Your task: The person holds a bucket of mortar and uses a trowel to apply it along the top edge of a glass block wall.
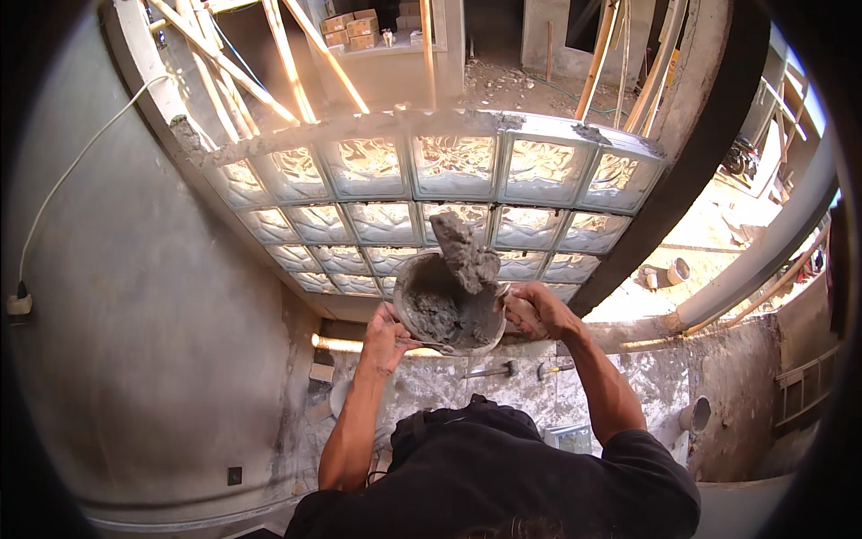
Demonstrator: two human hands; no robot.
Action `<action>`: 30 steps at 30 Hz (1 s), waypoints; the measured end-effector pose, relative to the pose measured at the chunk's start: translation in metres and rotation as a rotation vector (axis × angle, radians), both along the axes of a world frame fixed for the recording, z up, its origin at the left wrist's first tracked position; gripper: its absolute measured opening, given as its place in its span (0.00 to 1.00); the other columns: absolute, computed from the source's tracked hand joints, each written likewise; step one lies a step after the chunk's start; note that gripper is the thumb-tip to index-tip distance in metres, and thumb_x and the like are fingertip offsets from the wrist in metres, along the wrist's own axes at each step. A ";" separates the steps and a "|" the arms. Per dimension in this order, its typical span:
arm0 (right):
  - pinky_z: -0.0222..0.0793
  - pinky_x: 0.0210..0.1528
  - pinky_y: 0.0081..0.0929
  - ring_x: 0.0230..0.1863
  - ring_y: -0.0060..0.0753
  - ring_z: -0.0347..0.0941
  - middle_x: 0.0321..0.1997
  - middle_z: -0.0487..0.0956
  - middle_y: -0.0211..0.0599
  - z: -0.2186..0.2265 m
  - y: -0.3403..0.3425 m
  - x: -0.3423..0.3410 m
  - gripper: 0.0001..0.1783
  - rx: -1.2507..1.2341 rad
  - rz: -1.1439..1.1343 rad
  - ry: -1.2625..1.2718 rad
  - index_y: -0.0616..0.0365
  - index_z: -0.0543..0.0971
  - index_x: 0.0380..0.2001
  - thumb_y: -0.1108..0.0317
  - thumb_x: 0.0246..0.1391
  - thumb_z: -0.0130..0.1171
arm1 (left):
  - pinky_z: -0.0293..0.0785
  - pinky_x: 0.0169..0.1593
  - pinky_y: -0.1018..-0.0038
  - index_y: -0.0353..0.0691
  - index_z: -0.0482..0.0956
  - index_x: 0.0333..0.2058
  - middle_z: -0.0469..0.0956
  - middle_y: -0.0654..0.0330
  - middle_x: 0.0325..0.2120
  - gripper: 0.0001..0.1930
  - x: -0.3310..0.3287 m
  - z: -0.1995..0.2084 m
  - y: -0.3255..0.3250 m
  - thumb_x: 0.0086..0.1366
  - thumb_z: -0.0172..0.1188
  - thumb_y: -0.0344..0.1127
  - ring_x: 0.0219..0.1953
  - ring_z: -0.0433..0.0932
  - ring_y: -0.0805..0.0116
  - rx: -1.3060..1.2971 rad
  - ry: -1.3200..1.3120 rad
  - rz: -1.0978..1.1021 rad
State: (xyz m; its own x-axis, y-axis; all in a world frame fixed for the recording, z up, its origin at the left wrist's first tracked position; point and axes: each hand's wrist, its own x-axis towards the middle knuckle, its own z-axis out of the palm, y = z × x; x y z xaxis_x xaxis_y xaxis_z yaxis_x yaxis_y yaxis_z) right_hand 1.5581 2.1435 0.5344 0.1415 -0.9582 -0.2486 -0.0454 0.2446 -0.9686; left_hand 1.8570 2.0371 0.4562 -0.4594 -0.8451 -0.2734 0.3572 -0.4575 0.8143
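My left hand grips the near left rim of a round bucket. Wet grey mortar lies inside it. In my right hand is a trowel, its blade tilted up over the bucket's far rim and heaped with mortar that hides most of the metal. My fingers cover much of its handle. Just beyond stands a glass block wall, several rows high, with grey joints and lumps of mortar along its top edge.
A bare grey wall with a hanging white cable rises at left. Bamboo poles stand behind the glass blocks. On the floor behind the bucket lie a hammer and another tool; a pail lies at right.
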 end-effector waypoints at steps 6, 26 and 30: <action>0.64 0.19 0.20 0.18 0.18 0.66 0.22 0.71 0.29 0.089 -0.025 -0.008 0.19 -0.274 -0.433 0.109 0.62 0.76 0.37 0.60 0.54 0.43 | 0.81 0.31 0.54 0.44 0.67 0.38 0.74 0.59 0.27 0.06 0.001 -0.001 -0.005 0.65 0.41 0.28 0.26 0.78 0.63 -0.021 0.019 -0.063; 0.65 0.47 0.51 0.43 0.57 0.65 0.44 0.66 0.57 0.014 -0.143 -0.020 0.36 -0.614 -0.986 1.226 0.58 0.55 0.68 0.78 0.55 0.51 | 0.82 0.24 0.60 0.45 0.64 0.33 0.70 0.62 0.22 0.11 0.039 -0.023 0.027 0.55 0.41 0.19 0.19 0.74 0.68 0.099 -0.087 0.025; 0.63 0.46 0.52 0.41 0.56 0.64 0.41 0.65 0.56 0.012 -0.135 -0.008 0.37 -0.622 -1.001 1.214 0.54 0.54 0.69 0.79 0.55 0.50 | 0.80 0.23 0.61 0.46 0.64 0.34 0.70 0.60 0.22 0.11 0.048 -0.034 0.029 0.56 0.42 0.20 0.18 0.72 0.66 0.110 -0.110 0.047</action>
State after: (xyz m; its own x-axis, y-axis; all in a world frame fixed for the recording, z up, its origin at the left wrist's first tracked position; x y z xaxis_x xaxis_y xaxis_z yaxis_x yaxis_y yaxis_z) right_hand 1.5506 2.0085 0.5462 -0.5128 -0.5348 0.6716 -0.8560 0.2594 -0.4471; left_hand 1.9054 2.0661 0.4220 -0.3817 -0.8272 -0.4125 0.2916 -0.5312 0.7955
